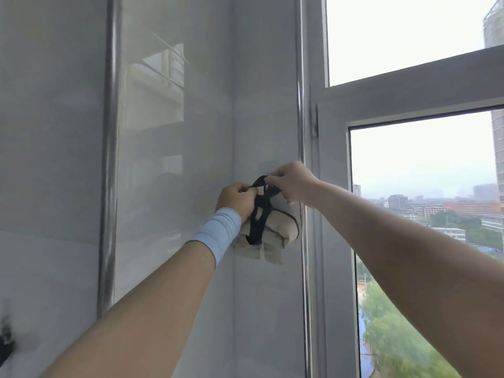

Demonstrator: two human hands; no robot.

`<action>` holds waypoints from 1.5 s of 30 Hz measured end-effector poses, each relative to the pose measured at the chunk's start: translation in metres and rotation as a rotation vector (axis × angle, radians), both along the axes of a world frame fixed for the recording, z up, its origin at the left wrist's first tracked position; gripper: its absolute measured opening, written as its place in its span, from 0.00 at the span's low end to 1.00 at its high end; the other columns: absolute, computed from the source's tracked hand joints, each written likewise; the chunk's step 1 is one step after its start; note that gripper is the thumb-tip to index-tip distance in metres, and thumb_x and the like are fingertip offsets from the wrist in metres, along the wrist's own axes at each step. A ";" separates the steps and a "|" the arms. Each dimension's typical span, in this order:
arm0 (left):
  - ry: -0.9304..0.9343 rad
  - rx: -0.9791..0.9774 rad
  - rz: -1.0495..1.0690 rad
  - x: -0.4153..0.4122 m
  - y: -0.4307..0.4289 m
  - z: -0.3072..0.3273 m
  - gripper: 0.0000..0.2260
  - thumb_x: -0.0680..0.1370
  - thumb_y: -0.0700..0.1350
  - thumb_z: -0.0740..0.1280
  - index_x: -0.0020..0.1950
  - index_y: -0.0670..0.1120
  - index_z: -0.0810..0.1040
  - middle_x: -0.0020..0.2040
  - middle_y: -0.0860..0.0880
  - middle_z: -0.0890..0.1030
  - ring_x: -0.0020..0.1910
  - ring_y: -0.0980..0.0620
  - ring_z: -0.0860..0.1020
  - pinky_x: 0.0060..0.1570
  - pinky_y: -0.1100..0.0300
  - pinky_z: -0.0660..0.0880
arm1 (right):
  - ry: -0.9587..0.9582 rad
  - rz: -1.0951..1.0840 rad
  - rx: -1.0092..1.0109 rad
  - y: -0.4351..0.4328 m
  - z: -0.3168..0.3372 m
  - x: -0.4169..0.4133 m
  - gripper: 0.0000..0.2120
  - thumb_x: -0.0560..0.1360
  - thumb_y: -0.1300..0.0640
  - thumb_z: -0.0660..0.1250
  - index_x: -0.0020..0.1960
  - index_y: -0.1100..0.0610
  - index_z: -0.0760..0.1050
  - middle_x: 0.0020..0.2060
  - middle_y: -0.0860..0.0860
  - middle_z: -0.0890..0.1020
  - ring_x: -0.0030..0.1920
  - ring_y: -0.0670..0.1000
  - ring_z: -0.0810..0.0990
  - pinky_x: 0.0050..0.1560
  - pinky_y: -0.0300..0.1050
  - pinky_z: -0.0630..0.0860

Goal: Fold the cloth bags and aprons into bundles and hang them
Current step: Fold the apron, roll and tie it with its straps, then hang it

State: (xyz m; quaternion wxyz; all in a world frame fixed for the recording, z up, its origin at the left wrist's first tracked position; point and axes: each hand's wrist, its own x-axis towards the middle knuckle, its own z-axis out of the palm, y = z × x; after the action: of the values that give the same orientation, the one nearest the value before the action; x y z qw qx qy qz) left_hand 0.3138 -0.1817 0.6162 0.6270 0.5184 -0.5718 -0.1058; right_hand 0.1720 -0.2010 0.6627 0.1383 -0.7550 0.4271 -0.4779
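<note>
A beige folded bundle [268, 236] hung against the grey tiled wall [177, 132] at the inner corner, just beside the white window frame [409, 88]; it was held closed by a black strap [260, 211] that wrapped its front and ran upward into a loop between the two hands; what lay inside the folds could not be made out. The bundle was wider than tall, its long axis roughly level, with the rounded, rolled end turned right toward the window; the strap's long axis stood nearly upright.

The left hand [236, 199], a pale blue band [218, 233] on its wrist, had its fingers curled and pinched the strap at the left of the loop; the right hand [291, 182] pinched the top of the loop, fingers likewise curled round it.

The bundle's left edge was hidden behind the left wrist; the patch of wall behind the right hand was covered, so how the loop met the wall could not be told. A metal pipe [109, 159] ran up the wall at left; a blurred dark object [5, 339] was cut off at the lower left edge.
</note>
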 end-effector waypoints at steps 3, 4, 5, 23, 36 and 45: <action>-0.033 0.029 0.053 0.001 -0.014 0.013 0.07 0.75 0.46 0.65 0.41 0.47 0.82 0.40 0.47 0.83 0.42 0.45 0.80 0.46 0.55 0.78 | -0.021 -0.056 -0.133 -0.015 0.007 0.001 0.05 0.76 0.54 0.71 0.43 0.56 0.81 0.40 0.56 0.85 0.31 0.53 0.77 0.31 0.45 0.75; -0.060 0.034 0.073 0.001 -0.019 0.016 0.07 0.75 0.46 0.65 0.41 0.47 0.82 0.40 0.48 0.83 0.42 0.45 0.80 0.45 0.56 0.78 | -0.019 -0.096 -0.199 -0.019 0.008 0.003 0.05 0.75 0.54 0.71 0.43 0.55 0.80 0.39 0.53 0.84 0.34 0.53 0.79 0.34 0.46 0.77; -0.083 0.045 0.094 0.001 -0.024 0.020 0.07 0.75 0.45 0.65 0.42 0.47 0.82 0.40 0.48 0.83 0.42 0.45 0.80 0.45 0.56 0.78 | -0.009 -0.141 -0.255 -0.022 0.008 0.004 0.05 0.75 0.53 0.72 0.42 0.55 0.80 0.39 0.50 0.83 0.37 0.53 0.80 0.36 0.46 0.78; -0.072 0.034 0.115 0.008 -0.015 -0.011 0.13 0.74 0.52 0.68 0.38 0.43 0.83 0.35 0.46 0.84 0.32 0.50 0.77 0.36 0.61 0.73 | 0.074 -0.265 -0.178 -0.022 -0.018 0.011 0.01 0.73 0.56 0.73 0.43 0.53 0.83 0.40 0.49 0.82 0.43 0.52 0.80 0.42 0.44 0.78; 0.030 0.068 0.100 0.006 0.002 -0.078 0.19 0.75 0.49 0.67 0.26 0.47 0.68 0.25 0.51 0.71 0.30 0.50 0.69 0.34 0.60 0.68 | -0.002 -0.273 -0.244 0.030 -0.117 0.007 0.14 0.73 0.55 0.65 0.58 0.47 0.78 0.56 0.46 0.75 0.58 0.50 0.71 0.59 0.46 0.70; 0.026 0.143 -0.062 -0.003 0.005 -0.115 0.11 0.80 0.47 0.59 0.51 0.47 0.80 0.48 0.46 0.81 0.47 0.44 0.79 0.34 0.62 0.74 | -0.505 0.025 0.396 0.034 -0.183 -0.004 0.10 0.78 0.51 0.61 0.54 0.54 0.78 0.44 0.54 0.81 0.38 0.54 0.81 0.31 0.46 0.80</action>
State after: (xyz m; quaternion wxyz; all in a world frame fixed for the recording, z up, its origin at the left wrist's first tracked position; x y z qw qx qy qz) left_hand 0.3109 -0.1763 0.5017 0.5919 0.5427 -0.5704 -0.1725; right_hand 0.1677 -0.1669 0.4792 0.3901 -0.5762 0.4546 -0.5560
